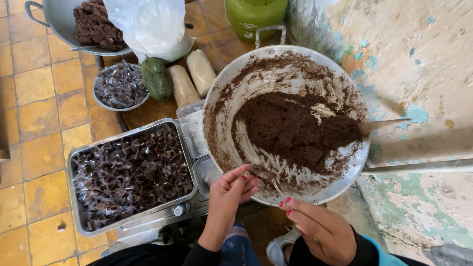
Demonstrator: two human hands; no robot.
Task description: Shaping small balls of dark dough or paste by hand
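— Nearest to us are our own two hands. The right hand pinches a thin metal spoon handle between thumb and fingertips, the far end reaching into the big metal pan. The left hand is cupped at the pan's near rim, fingers curled round a small bit of the brown paste, as far as we can tell.

— And the paste itself?

— The bulk of the dark brown paste lies heaped in the middle of the pan, smears all up the walls. A wooden paddle rests in it, its handle sticking out over the right rim toward the peeling wall.

— What could go wrong here, do we think?

— The pan sits on a small stove and overhangs it towards us – lean on the near rim while scraping and it might tip or slide. The paddle might also lever out if knocked. And the paste looks sticky, so a portion may cling to the spoon or our fingers rather than come away clean.

— What else is around?

— To the left, just beside the pan, a rectangular metal tray filled with small clear-wrapped dark pieces; beyond it a round bowl of the same. Farther off, a grey basin with more brown mass, a white plastic bag, a green fruit, and a green gas cylinder on the tiled floor.
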